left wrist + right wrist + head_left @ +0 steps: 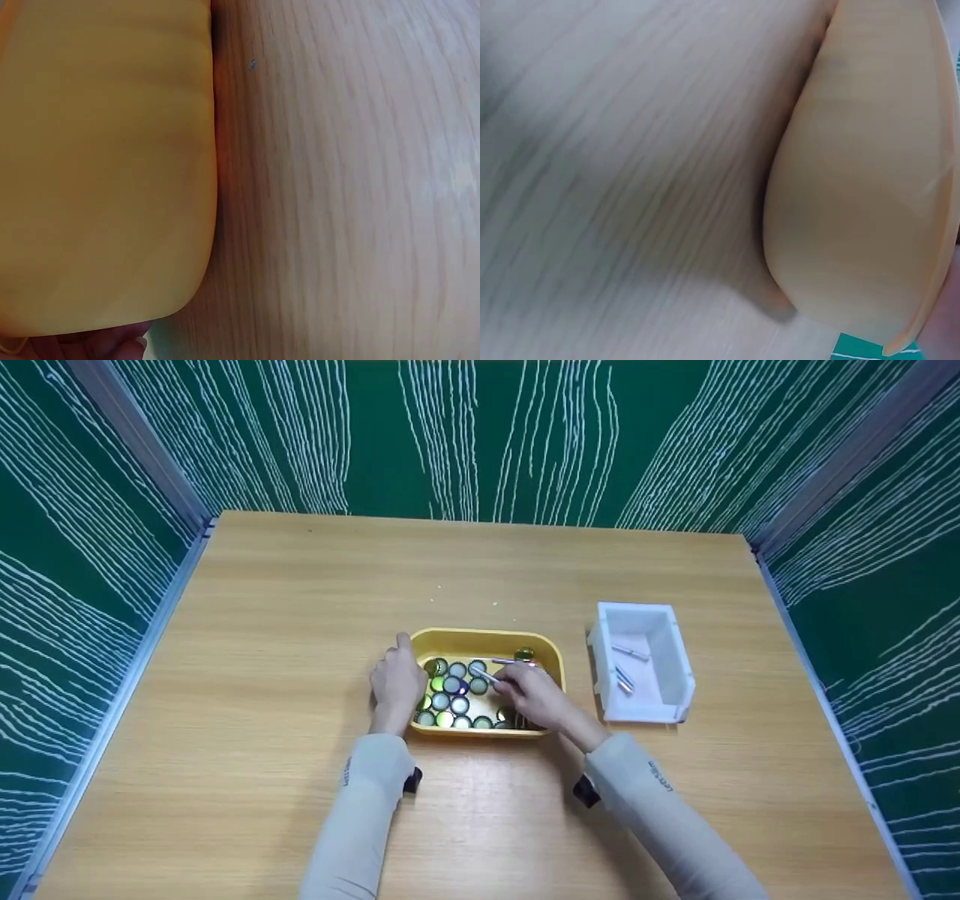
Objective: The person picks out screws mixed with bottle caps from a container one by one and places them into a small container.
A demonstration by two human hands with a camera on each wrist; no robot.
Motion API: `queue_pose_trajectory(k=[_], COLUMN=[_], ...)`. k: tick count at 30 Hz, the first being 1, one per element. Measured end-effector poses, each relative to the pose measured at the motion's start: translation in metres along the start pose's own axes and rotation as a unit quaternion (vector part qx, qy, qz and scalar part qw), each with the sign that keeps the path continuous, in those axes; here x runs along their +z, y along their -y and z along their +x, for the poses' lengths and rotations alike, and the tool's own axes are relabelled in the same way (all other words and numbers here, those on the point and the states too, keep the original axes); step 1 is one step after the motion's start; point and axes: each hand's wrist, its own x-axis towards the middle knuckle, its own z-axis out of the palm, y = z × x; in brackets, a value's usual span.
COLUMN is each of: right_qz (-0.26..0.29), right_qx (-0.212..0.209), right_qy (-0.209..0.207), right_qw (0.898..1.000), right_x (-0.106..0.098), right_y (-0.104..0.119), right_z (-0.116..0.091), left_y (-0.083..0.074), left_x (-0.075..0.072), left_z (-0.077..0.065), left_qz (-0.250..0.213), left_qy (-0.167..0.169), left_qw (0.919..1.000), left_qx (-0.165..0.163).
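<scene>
A yellow rectangular tub (pixel 480 632) stands mid-table in the head view, with many bottle caps (pixel 459 705) on its floor. At its left end, my left hand (pixel 397 682) grips the rim; curled fingers (pixel 97 345) show beneath the tub's end in the left wrist view. Over the tub's right half, my right hand (pixel 532 694) pinches a slim silvery stick (pixel 484 675) above the caps. Another thin stick (pixel 508 661) lies near the tub's back right, partly behind that hand. The tub's outer wall (pixel 855 195) fills much of the right wrist view.
Right of the tub stands a white open bin (pixel 682 682) holding several slim silvery sticks (pixel 630 652). Both rest on a wooden table (pixel 315 585). Green panels (pixel 375 435) with white lines enclose the back and sides. Tiny pale specks lie behind the tub.
</scene>
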Motion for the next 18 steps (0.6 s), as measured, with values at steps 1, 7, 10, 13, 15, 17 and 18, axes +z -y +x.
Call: queue_pose_trajectory(k=[1, 7, 10, 13, 15, 17, 18], right_qz=[0.007, 0.041, 0.058, 0.067, 0.067, 0.070, 0.071], right_qx=[0.001, 0.014, 0.027, 0.038, 0.038, 0.038, 0.039], right_qy=[0.001, 0.010, 0.018, 0.022, 0.020, 0.017, 0.015], right_qw=[1.000, 0.999, 0.998, 0.997, 0.997, 0.997, 0.997], right_x=[-0.001, -0.005, -0.007, -0.010, -0.013, -0.015, -0.016], right_y=[0.000, -0.001, 0.000, 0.002, 0.002, 0.003, 0.003], right_z=[0.000, 0.002, 0.002, 0.002, 0.002, 0.003, 0.004], left_y=[0.000, -0.001, -0.001, -0.001, 0.000, 0.000, 0.000], left_x=[0.000, 0.000, 0.001, 0.002, 0.002, 0.002, 0.001], left_z=[0.000, 0.000, 0.000, 0.000, 0.000, 0.000, 0.000], left_qz=[0.000, 0.003, 0.006, 0.006, 0.003, 0.002, 0.002], left_qy=[0.002, 0.003, -0.002, -0.008, -0.009, -0.010, -0.011], left_qw=[1.0000, 1.0000, 1.0000, 0.9999, 0.9999, 0.9999, 0.9999], left_qx=[0.000, -0.004, -0.005, -0.005, -0.002, -0.001, 0.000])
